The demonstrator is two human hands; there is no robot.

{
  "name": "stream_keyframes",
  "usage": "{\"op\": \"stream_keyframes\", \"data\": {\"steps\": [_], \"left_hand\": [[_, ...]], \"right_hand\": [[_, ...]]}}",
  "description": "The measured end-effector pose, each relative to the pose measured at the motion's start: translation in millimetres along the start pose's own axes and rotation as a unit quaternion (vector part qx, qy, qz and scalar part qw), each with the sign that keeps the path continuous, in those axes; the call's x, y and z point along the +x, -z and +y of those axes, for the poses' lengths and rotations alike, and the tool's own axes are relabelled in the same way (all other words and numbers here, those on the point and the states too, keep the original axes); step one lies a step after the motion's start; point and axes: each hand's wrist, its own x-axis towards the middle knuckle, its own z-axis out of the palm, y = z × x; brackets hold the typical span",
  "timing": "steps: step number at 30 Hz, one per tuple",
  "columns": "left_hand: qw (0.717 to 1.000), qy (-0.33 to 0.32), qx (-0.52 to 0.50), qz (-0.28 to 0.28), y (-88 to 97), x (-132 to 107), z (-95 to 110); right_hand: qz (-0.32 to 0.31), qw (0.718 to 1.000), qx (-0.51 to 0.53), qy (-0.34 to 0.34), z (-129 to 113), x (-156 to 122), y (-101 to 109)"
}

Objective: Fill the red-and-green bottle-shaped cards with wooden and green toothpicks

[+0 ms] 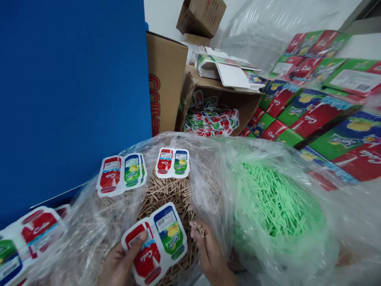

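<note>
Two-panel card (154, 242), red "Cola" and green "Sprite" bottle shapes, lies on brown stick heap (166, 192) inside clear bag (214, 167), bottom centre. Left hand (119, 266): grip closed on card, thumb on red panel. Right hand (210, 254): grip pinching loose sticks (200, 229) just beside card. Step in hand, by look: picking up sticks. Spare cards (120, 174) above; green sticks (276, 202) right; printed boxes (315, 115) beyond, same brands.

Glossy two-bottle Cola-and-Sprite card (154, 242), tilted, face up atop heaped tan wooden sticks (166, 194)
</note>
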Motion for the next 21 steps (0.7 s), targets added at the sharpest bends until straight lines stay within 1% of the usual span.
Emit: {"op": "stream_keyframes", "data": {"steps": [3, 7, 10, 16, 19, 21], "left_hand": [[1.000, -0.006, 0.017, -0.005, 0.7, -1, 0], [1.000, -0.007, 0.013, -0.013, 0.4, -2, 0], [1.000, -0.002, 0.005, -0.017, 0.1, -2, -1], [1.000, -0.001, -0.002, -0.015, 0.8, -2, 0], [1.000, -0.008, 0.007, -0.023, 1.3, -2, 0], [0.999, -0.022, 0.023, -0.031, 1.2, -3, 0]], "right_hand": [[0.000, 1.000, -0.002, 0.001, 4, -2, 0], [0.009, 1.000, 0.005, 0.004, 8, -3, -3], [0.010, 1.000, 0.012, 0.001, 4, -4, -5], [0.041, 0.999, 0.026, -0.022, -8, -4, -9], [0.045, 0.999, 0.022, -0.014, -8, -5, -9], [0.032, 0.999, 0.020, 0.005, -7, -5, -8]]}}
